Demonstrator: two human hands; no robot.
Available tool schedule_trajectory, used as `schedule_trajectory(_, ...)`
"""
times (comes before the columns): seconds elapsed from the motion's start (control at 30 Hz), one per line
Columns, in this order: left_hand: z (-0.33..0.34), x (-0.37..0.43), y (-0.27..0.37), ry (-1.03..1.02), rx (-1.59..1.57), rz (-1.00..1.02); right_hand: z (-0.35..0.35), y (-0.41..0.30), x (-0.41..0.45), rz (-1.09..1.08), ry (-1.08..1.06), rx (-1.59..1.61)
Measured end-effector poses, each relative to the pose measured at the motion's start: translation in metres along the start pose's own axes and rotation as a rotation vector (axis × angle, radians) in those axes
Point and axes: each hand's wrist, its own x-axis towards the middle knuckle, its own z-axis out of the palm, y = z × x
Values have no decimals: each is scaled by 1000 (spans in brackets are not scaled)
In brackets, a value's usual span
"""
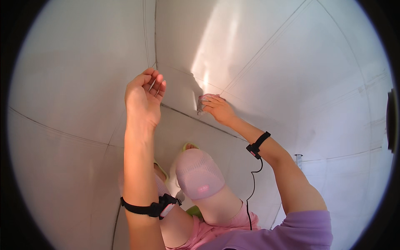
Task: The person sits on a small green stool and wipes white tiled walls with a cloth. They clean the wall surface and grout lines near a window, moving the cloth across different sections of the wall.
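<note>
My right hand [220, 109] presses a crumpled pink and grey cloth [203, 103] flat against a white tiled wall [268, 78], low down near where the wall meets the floor. Its fingers are spread over the cloth, which sticks out past the fingertips. My left hand [146, 93] is raised at the centre left, palm turned up, with loosely curled fingers and nothing in it. Behind it, dark joint lines run together at a corner. Each of my arms wears a black strap with a small device, and a black cable hangs from the right one.
My bent knees, one in a pink knee sleeve [200, 175], are below the hands, over the tiled floor [247, 178]. A light green slipper [190, 145] shows past the knee. A short pipe-like fitting [299, 159] is at the right. Bright light streaks the wall.
</note>
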Motion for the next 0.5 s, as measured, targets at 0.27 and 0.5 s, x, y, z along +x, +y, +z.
schedule_trajectory(0.27,-12,3,-1,-384,385,-55,-184,-53,-30,881,186,1614)
schedule_trajectory(0.5,-14,-22,-45,-1049,317,-397,-267,-107,-36,699,469,1988)
